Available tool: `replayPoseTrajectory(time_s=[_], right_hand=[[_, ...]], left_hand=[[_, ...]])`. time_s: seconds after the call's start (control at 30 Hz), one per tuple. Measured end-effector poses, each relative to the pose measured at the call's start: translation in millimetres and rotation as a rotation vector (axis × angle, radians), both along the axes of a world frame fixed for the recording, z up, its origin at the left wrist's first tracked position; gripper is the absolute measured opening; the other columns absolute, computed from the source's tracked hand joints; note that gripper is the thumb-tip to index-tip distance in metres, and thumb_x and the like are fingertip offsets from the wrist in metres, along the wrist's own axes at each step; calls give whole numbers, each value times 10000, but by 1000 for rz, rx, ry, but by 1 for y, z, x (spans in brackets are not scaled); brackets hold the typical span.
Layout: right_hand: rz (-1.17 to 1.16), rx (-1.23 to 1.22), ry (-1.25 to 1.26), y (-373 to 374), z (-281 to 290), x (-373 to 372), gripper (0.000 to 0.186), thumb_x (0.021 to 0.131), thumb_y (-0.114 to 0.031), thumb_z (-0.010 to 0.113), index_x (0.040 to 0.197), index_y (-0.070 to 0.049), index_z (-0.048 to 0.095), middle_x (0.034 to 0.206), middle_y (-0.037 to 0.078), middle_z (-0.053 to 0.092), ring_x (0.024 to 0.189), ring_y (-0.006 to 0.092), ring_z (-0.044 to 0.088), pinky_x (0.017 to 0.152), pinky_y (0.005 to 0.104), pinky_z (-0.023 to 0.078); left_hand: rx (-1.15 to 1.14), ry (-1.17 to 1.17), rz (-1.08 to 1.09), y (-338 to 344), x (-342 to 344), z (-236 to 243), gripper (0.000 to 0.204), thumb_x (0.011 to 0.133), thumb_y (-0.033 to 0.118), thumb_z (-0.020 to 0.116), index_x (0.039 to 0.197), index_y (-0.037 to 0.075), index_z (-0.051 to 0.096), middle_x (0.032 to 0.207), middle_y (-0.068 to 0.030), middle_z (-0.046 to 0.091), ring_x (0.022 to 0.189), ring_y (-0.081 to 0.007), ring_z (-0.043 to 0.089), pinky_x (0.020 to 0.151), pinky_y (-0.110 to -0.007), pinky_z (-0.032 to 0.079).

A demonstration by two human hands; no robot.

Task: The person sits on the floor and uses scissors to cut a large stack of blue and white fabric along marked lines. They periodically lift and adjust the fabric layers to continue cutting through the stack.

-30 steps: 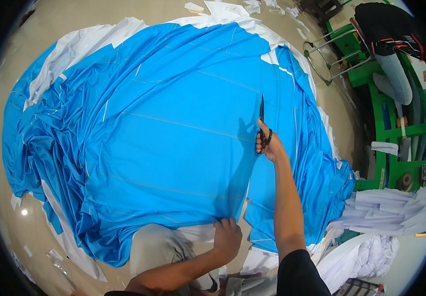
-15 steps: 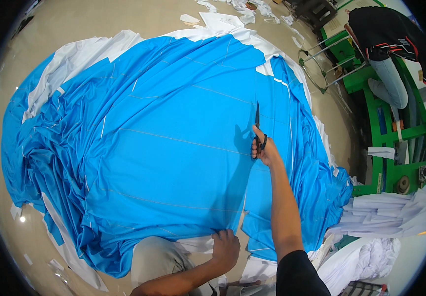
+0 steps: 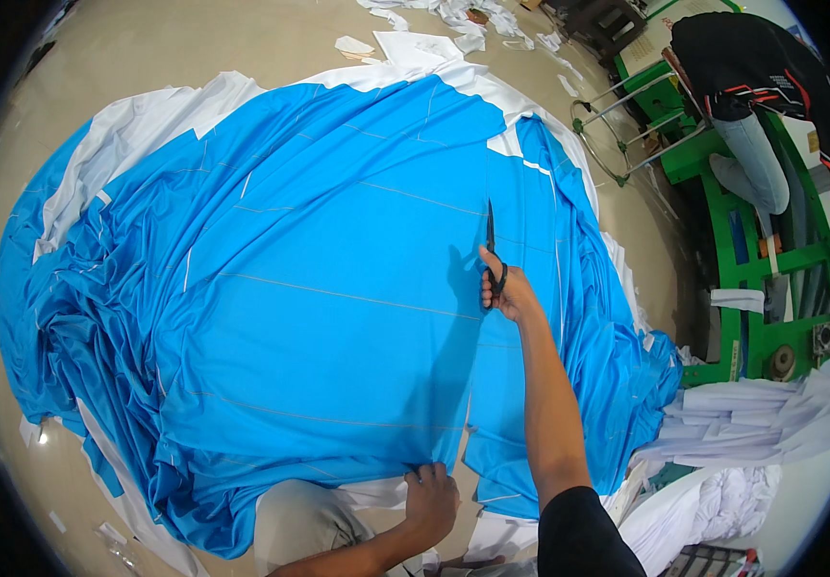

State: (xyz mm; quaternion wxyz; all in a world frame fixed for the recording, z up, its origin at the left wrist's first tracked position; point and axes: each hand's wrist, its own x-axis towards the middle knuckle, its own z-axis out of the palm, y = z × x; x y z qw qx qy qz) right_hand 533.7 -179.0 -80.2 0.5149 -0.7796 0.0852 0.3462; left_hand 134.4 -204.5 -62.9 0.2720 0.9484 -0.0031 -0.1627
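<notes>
A large sheet of bright blue fabric (image 3: 319, 356) with thin pale lines across it spreads over the floor, flat in the middle and bunched in folds at both sides. My right hand (image 3: 504, 286) is closed round the handles of black scissors (image 3: 491, 229), whose blades point away from me along a lengthwise line in the fabric. Nearer to me, below the scissors, the fabric is parted by a narrow slit. At the near edge, my left hand (image 3: 431, 502) pinches the fabric beside that slit.
White fabric (image 3: 136, 139) lies under and around the blue sheet. White scraps (image 3: 453, 14) litter the tiled floor at the back. On the right stand a green metal frame (image 3: 737, 250) and a bent-over person (image 3: 761, 87) in dark clothes. Piled white cloth (image 3: 751, 423) lies at the lower right.
The view has shifted slightly, so the fabric sits a little further left and lower. Both hands keep their holds, and the scissors stay at about the same place on the fabric.
</notes>
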Motion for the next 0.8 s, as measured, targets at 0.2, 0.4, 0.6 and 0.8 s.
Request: replayPoseTrajectory(time_s=[0.2,0.4,0.6,0.8], right_hand=[[-1,-36,-21,9,-3,0,612,760,-632,836,747,-75,582,646,49,573,510,172,559,451,305,461],[-25,5,-29,18,1,20,600,777,-625,829,743,-79,583,621,44,550,501,165,539,447,307,447],[31,-49,-81,18,-10,26,610,764,-632,836,740,-78,583,614,50,554,497,167,551,446,318,466],[-12,-22,-50,27,1,45,603,769,-617,835,741,-72,579,627,48,570,502,167,570,444,319,477]], left_hand=[[-12,4,1,3,-2,-2,495,847,446,735,1056,-3,735,1105,-134,540,1028,-317,521,828,-517,444],[-64,37,-4,8,2,6,477,838,428,752,1036,-6,741,1093,-132,536,1003,-313,534,818,-506,451],[-82,50,0,9,3,5,474,851,426,744,1042,-7,741,1114,-131,531,1027,-316,532,829,-511,461],[-84,98,-9,11,6,8,475,873,438,727,1081,11,739,1162,-127,523,1090,-328,512,870,-532,455]])
